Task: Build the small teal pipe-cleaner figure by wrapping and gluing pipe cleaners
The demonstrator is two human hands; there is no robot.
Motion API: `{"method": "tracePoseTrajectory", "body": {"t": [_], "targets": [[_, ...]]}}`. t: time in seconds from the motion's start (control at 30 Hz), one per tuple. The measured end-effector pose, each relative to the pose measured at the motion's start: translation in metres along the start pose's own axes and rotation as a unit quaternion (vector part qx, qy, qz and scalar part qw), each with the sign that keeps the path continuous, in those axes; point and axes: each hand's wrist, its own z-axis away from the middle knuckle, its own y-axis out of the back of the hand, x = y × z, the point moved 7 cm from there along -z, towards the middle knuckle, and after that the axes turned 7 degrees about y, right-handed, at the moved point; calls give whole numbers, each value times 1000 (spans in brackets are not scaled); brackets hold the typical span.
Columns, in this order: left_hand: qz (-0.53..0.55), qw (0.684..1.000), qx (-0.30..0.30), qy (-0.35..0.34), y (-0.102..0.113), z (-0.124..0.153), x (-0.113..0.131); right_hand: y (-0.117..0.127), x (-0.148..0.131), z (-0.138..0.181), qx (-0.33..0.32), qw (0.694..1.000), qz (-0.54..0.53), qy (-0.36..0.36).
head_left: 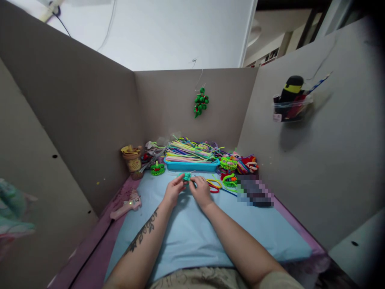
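My left hand (173,190) and my right hand (201,191) meet over the light blue mat (192,233), fingers pinched round a small teal pipe-cleaner piece (187,176) held between them. Just right of my right hand lie yellow and red pipe-cleaner loops (214,185). Behind the hands stands a blue tray (192,164) heaped with coloured pipe cleaners.
A pink glue gun (126,205) lies at the mat's left edge. Green craft figures (157,168) and more finished pieces (237,164) sit near the tray. A small pot (132,159) stands back left. A green ornament (201,102) hangs on the grey partition. A wall holder (291,105) is mounted right.
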Motion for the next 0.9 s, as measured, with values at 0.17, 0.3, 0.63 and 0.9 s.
{"method": "tracePoseTrajectory", "body": {"t": [0.17, 0.3, 0.63, 0.9], "targets": [[-31, 999, -13, -17, -8, 4, 1, 1, 5, 1, 9, 1000, 19, -3], [-43, 998, -22, -30, -11, 7, 2, 1, 6, 1, 7, 1000, 26, -7], [-14, 998, -38, -39, -14, 6, 1, 2, 5, 0, 13, 999, 44, 8], [30, 998, -47, -39, -16, 6, 0, 0, 2, 0, 0, 997, 68, 22]]}}
